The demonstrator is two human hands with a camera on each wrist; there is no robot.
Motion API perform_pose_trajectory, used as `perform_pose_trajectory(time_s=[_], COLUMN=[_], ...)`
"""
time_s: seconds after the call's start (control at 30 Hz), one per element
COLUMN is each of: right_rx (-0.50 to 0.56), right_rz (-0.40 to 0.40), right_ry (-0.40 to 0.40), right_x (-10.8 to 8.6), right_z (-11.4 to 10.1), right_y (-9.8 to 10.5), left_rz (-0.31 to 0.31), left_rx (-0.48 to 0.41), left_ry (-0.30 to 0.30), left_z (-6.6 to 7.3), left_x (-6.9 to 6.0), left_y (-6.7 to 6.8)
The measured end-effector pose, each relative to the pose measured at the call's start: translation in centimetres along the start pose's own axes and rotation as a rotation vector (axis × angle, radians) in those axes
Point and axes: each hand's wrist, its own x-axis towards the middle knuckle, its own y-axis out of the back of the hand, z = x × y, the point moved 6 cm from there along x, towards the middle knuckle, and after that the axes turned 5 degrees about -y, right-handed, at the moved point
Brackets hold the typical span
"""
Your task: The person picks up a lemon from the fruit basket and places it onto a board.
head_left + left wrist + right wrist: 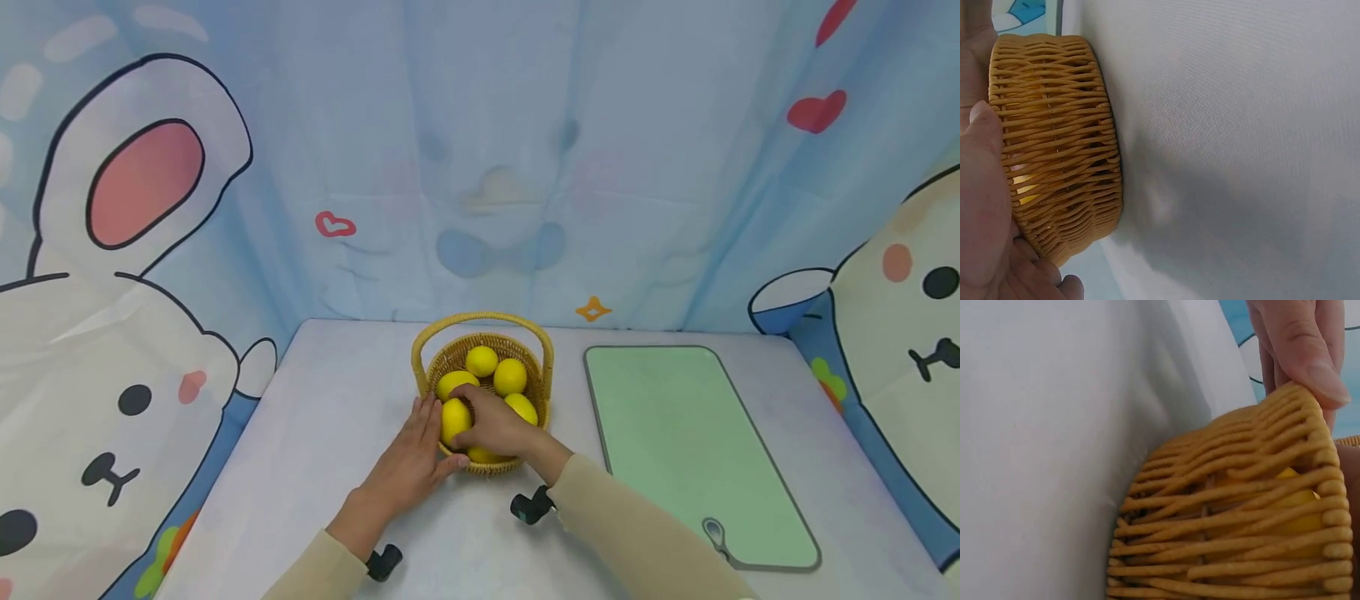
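A wicker basket (546, 390) with a raised handle stands on the white table, holding several yellow lemons (510, 377). Inside it, the right hand (498, 423) grips a lemon (455, 422) at the left side, with thumb and fingers around it. Against the basket's left and near side rests the left hand (408, 467), its fingers extended along the rim and thumb on the front edge. In the left wrist view, the left hand (985, 200) touches the woven wall (1060, 150). The right wrist view shows the left hand (1304, 350) at the rim; the right hand is mostly hidden.
A green cutting board (690, 450) with a grey edge lies on the table (300, 450) to the basket's right. Behind the table hangs a blue curtain (637, 167) with cartoon prints. Both wrists carry small black devices.
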Motion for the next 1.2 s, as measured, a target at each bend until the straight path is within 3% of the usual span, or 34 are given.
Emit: perform_pose_trajectory(time_s=[0.27,0.47,0.57,0.77,0.93,1.2], right_rx=[-0.002,0.029,0.093,0.223,0.267,0.337], right_rz=[0.043,0.168,0.214,0.259,0.273,0.265], right_ry=[0.011,0.002,-0.019,0.001,0.039,0.028], right_x=[-0.1,-0.3,-0.6,-1.7,-2.9,-5.3], right_z=[-0.3,-0.5,-0.4,-0.4,-0.5,-0.5], right_y=[0.0,1.0,1.4,2.5,3.4,4.8], left_rz=[0.004,-0.013,-0.02,-0.034,-0.03,-0.02], left_rx=[0.117,0.167,0.178,0.162,0.126,0.104], left_ry=[0.0,0.016,0.022,0.032,0.027,0.03], left_z=[0.1,0.6,0.8,0.8,0.9,0.9], left_x=[0.0,-0.1,-0.1,-0.1,-0.1,-0.1], left_y=[0.1,0.4,0.5,0.5,0.5,0.7])
